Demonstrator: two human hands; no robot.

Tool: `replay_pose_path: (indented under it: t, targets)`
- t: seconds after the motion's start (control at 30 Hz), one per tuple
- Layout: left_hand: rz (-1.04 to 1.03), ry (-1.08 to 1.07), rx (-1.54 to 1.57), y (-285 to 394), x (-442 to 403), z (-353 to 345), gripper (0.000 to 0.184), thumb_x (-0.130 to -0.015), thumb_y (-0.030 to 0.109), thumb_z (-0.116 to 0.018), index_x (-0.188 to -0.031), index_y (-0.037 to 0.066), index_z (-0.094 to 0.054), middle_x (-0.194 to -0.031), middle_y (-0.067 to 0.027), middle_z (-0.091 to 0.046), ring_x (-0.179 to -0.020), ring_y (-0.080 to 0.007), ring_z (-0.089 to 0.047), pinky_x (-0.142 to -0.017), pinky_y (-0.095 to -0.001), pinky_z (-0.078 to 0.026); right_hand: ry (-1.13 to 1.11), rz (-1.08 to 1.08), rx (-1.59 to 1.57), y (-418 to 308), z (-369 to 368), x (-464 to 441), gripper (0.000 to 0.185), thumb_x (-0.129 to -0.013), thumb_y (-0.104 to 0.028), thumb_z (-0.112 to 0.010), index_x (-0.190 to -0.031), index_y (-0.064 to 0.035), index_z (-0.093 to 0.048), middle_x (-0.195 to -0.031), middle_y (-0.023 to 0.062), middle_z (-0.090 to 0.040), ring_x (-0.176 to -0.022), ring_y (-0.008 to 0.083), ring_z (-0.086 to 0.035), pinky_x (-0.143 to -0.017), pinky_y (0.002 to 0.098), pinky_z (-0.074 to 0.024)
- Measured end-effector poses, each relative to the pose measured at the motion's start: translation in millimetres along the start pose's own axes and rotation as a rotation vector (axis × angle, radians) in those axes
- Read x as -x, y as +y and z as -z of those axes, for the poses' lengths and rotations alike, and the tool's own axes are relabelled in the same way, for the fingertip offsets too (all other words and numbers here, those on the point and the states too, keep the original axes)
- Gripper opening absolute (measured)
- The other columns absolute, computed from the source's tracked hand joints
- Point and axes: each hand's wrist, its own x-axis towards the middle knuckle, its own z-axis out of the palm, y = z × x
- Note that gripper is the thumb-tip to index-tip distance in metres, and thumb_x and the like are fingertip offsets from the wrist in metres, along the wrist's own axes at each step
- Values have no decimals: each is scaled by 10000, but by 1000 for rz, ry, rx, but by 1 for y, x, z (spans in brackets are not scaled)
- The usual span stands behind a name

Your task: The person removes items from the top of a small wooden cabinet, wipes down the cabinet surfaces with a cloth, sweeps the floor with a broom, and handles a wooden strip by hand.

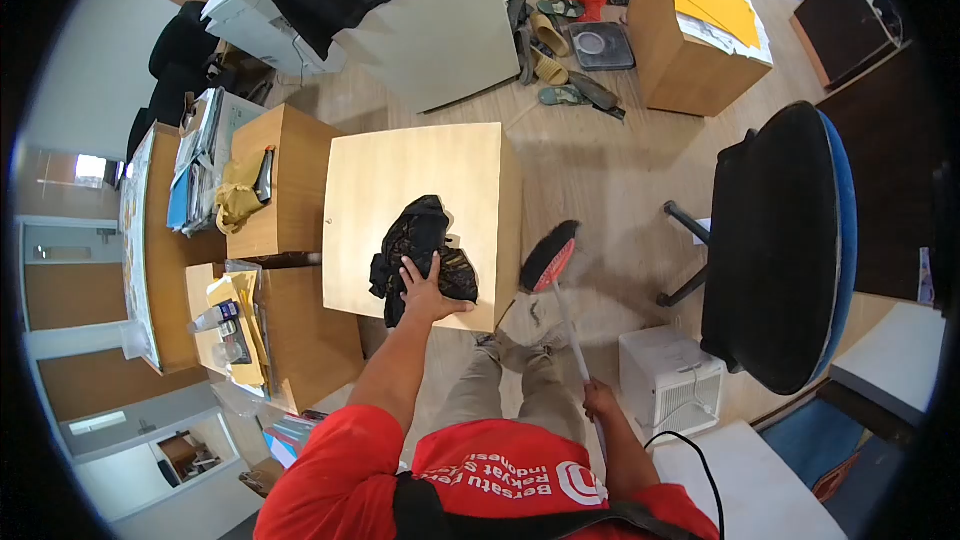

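Note:
My left hand [428, 292] lies with its fingers spread on a crumpled black bag [415, 238], which rests on top of a light wooden cabinet [375, 165]. The thumb points toward the cabinet's right edge. My right hand [600, 401] is wrapped around the handle of a broom [570, 335] at my right side. The broom's head [550, 257], black bristles with a red base, is on the floor just right of the cabinet. A small dark curl of debris [535, 313] lies on the floor beside the broom handle.
An office chair [770, 250] stands to the right, near a white box-shaped appliance [670, 380]. Sandals and shoes [550, 35] are scattered ahead by a dark scale [602, 46]. Wooden drawer units [285, 165] with papers and folders line the left. A cabinet [700, 65] carries yellow envelopes [712, 0].

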Motion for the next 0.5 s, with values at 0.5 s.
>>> replay_pose_path:
  t: [0.5]
  targets:
    - [16, -7, -2, 2, -4, 9, 1430, -451, 665, -853, -1526, 347, 34, -1530, -278, 208, -1446, -446, 52, -1080, -655, -246, 65, 218, 168, -49, -16, -63, 356, -988, -293, -390, -1144, -26, -566, -638, 136, -567, -457, 240, -573, -434, 399, -469]
